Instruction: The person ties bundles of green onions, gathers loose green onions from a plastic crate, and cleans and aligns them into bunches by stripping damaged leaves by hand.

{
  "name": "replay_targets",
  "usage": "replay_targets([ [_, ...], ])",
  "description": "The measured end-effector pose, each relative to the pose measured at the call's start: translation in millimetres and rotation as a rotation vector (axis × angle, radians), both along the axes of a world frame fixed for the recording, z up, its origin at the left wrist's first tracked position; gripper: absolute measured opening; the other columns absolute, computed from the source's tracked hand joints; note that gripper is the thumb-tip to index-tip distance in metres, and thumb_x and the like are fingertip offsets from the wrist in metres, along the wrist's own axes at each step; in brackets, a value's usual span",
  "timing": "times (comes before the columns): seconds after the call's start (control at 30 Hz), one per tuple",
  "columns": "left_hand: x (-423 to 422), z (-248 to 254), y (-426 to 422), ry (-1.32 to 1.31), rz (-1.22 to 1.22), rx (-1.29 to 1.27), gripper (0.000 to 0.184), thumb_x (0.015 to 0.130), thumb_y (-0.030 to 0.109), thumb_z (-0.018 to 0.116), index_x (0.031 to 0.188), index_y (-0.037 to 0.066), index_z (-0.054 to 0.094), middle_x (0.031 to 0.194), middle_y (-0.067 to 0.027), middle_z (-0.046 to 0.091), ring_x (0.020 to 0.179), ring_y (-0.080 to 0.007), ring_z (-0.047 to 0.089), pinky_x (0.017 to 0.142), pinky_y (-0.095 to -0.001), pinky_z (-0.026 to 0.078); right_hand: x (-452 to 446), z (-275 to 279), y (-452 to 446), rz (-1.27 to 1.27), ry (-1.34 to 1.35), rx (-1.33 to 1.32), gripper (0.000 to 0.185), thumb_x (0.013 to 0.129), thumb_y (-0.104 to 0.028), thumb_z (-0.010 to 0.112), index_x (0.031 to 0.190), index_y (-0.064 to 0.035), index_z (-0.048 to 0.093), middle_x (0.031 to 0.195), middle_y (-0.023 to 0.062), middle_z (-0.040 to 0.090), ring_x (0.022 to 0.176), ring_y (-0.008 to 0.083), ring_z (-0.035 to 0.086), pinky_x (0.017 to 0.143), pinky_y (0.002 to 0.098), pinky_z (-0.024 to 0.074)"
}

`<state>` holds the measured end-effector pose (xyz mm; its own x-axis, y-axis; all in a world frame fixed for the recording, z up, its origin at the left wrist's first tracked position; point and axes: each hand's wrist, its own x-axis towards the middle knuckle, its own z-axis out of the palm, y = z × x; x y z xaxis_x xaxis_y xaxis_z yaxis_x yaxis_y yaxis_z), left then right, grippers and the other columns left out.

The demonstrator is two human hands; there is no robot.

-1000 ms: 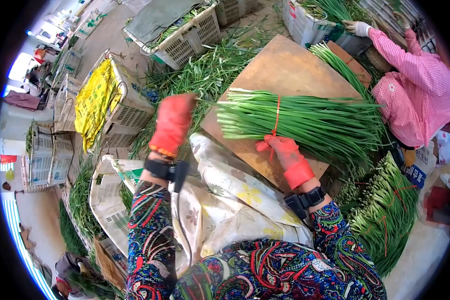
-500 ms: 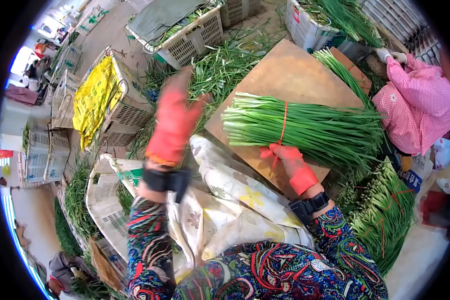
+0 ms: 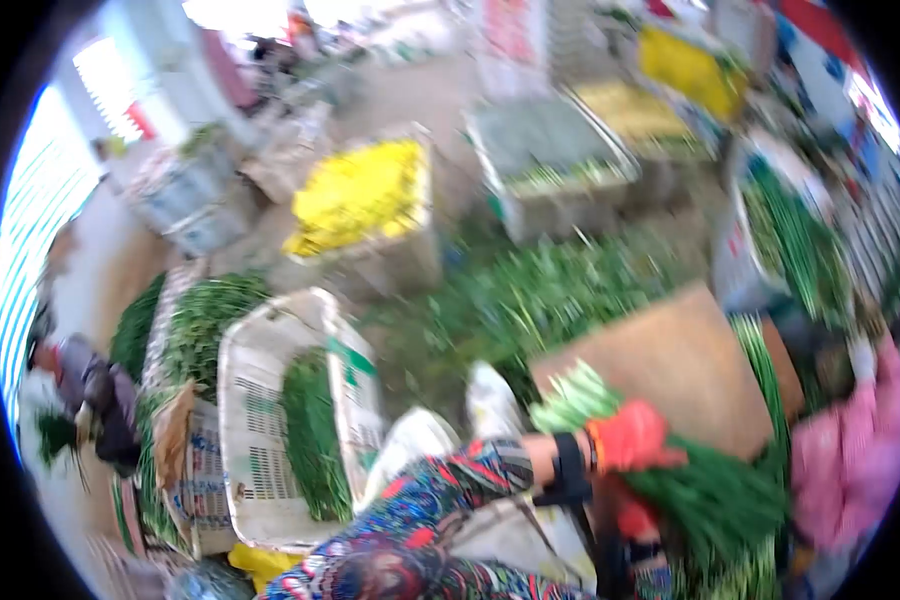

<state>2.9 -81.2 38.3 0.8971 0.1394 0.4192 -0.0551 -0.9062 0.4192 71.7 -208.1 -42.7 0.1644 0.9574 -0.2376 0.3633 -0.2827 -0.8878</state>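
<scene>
A long bundle of green stalks (image 3: 720,492) is crossed at its middle by the red-gloved left hand (image 3: 633,437), its pale ends lying beyond that hand and its leaves to the right. The right hand (image 3: 635,517) is seen just below, partly hidden; whether either is closed on the bundle cannot be told through the blur. A brown board (image 3: 670,350) is seen beyond the hands, a white crate (image 3: 255,475) to their left, and a pink-clad person (image 3: 850,450) to their right.
</scene>
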Motion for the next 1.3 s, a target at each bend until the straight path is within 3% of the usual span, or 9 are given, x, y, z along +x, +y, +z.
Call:
replay_targets([
  [0.4,-25.8,138.3,37.7,-0.659,-0.161,-0.806,0.044,0.091,0.027,0.038,0.126,0.000,0.037,0.118,-0.0183,0.050,0.112,-0.0270,0.046,0.095,-0.0325,0.034,39.2,136.6,68.7,-0.029,-0.730,0.493,0.034,0.079,-0.023,0.056,0.111,-0.0111,0.054,0.114,0.0074,0.055,0.105,0.0233,0.051,0.088,0.0350,0.0401],
  [0.67,-34.3,2.4,59.7,-0.401,-0.137,-1.838,0.040,0.093,0.023,0.039,0.127,0.002,0.039,0.121,-0.0059,0.049,0.109,-0.0133,0.046,0.096,-0.0249,0.032,28.2,113.0,98.0,0.148,-1.116,0.525,0.032,0.079,-0.027,0.056,0.107,-0.0117,0.057,0.111,0.0070,0.057,0.104,0.0223,0.052,0.088,0.0357,0.0398],
  [0.77,-13.1,-48.1,66.6,-0.545,0.257,-0.870,0.041,0.094,0.025,0.036,0.126,0.000,0.039,0.123,-0.0070,0.048,0.110,-0.0136,0.046,0.095,-0.0252,0.035,29.4,108.9,96.2,0.183,-1.142,0.505,0.032,0.079,-0.029,0.056,0.106,-0.0120,0.058,0.109,0.0069,0.058,0.103,0.0220,0.052,0.088,0.0359,0.0397],
  [0.83,-15.0,10.3,80.4,-0.089,0.210,-1.165,0.050,0.092,0.039,0.031,0.118,-0.001,0.045,0.112,-0.0143,0.054,0.105,-0.0222,0.051,0.092,-0.0295,0.037,38.7,114.0,84.0,0.223,-1.168,0.522,0.032,0.079,-0.030,0.056,0.105,-0.0122,0.059,0.108,0.0068,0.059,0.103,0.0218,0.052,0.088,0.0361,0.0396],
  [1.0,-27.5,93.3,59.8,0.264,0.283,-0.799,0.062,0.089,0.052,0.025,0.110,0.001,0.053,0.110,-0.0193,0.056,0.104,-0.0315,0.052,0.091,-0.0357,0.036,30.2,129.7,28.3,0.205,-0.739,0.167,0.029,0.079,-0.031,0.056,0.100,-0.0120,0.061,0.102,0.0078,0.061,0.097,0.0227,0.054,0.084,0.0358,0.0408],
  [1.1,-30.1,30.7,46.8,0.440,0.270,-0.725,0.050,0.090,0.042,0.030,0.106,0.002,0.056,0.107,-0.0199,0.057,0.097,-0.0336,0.055,0.086,-0.0378,0.041,14.3,103.8,-2.9,-0.056,-0.269,-0.128,0.026,0.082,-0.032,0.052,0.084,-0.0086,0.064,0.083,0.0095,0.063,0.077,0.0212,0.056,0.070,0.0321,0.0428],
  [1.13,-34.4,-31.2,45.9,0.224,0.055,-0.075,0.036,0.087,0.029,0.037,0.105,0.004,0.056,0.101,-0.0196,0.058,0.096,-0.0336,0.056,0.081,-0.0381,0.045,19.8,64.8,-11.2,-0.047,-0.317,0.007,0.034,0.085,-0.034,0.049,0.075,-0.0060,0.065,0.072,0.0090,0.062,0.065,0.0167,0.055,0.062,0.0298,0.0424],
  [1.2,-40.6,-30.2,42.6,0.473,0.138,-0.290,0.034,0.086,0.015,0.036,0.116,0.003,0.047,0.108,-0.0185,0.054,0.099,-0.0329,0.053,0.085,-0.0359,0.044,8.0,56.7,-17.2,-0.258,0.031,-0.010,0.034,0.087,-0.031,0.047,0.074,-0.0034,0.062,0.072,0.0086,0.061,0.068,0.0172,0.054,0.065,0.0291,0.0417],
  [1.3,-45.8,-56.4,60.1,0.112,0.042,-0.231,0.024,0.084,0.020,0.039,0.097,0.005,0.053,0.090,-0.0197,0.057,0.083,-0.0362,0.057,0.070,-0.0399,0.048,5.6,56.2,-21.2,-0.351,0.151,0.092,0.033,0.088,-0.029,0.046,0.080,-0.0003,0.060,0.075,0.0092,0.062,0.073,0.0197,0.056,0.068,0.0294,0.0425],
])
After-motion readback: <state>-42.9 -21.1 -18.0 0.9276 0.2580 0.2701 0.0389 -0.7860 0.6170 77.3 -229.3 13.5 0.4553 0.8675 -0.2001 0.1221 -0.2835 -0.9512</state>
